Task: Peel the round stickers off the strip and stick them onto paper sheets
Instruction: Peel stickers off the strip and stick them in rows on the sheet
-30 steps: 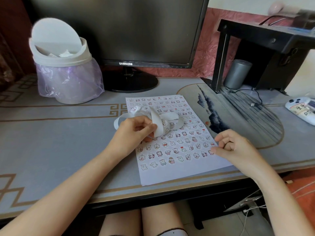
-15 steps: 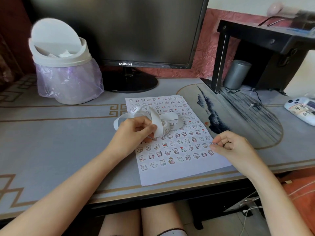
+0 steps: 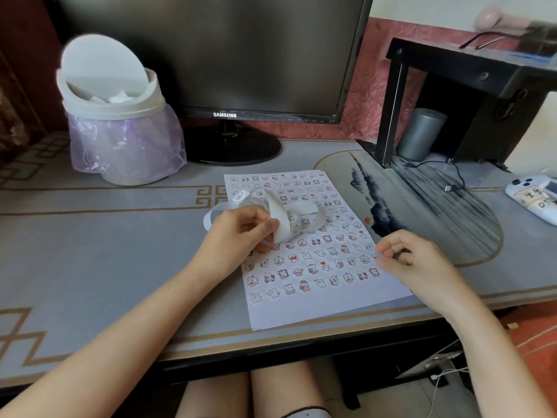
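Bare knees (image 3: 217,396) at bottom of view, under the front edge of the desk (image 3: 105,251). Both forearms reaching in over that edge. Desk surface: grey mat with tan key-pattern border.

White paper sheet (image 3: 316,309) flat on the desk just behind the front edge, slightly skewed. Covered in rows of small cartoon stickers (image 3: 304,256); bottom margin bare.

Right hand (image 3: 413,260) at the sheet's right edge, beside the lower rows. Fingers curled, thumb and forefinger tips drawn close together, low to the paper. Not possible to tell whether anything is pinched between them.

Left hand (image 3: 241,233) over the sheet's left edge, clenched round the strip (image 3: 289,212). Strip: white backing tape, looped and curling above the paper, a few stickers visible on its coils. Loops extending past the hand toward the sheet's middle and off its left side.

Further back, left: white swing-lid bin (image 3: 120,116) with lilac liner, crumpled paper inside. Centre: black monitor (image 3: 211,49) on a round stand, screen dark, directly behind the sheet. Right: black shelf (image 3: 470,70) standing on the desk, grey cylinder (image 3: 420,134) beneath it, thin black cable (image 3: 452,182) trailing onto the ink-landscape print on the mat. Far right: white gadget (image 3: 536,194) with dark buttons, partly cut off.
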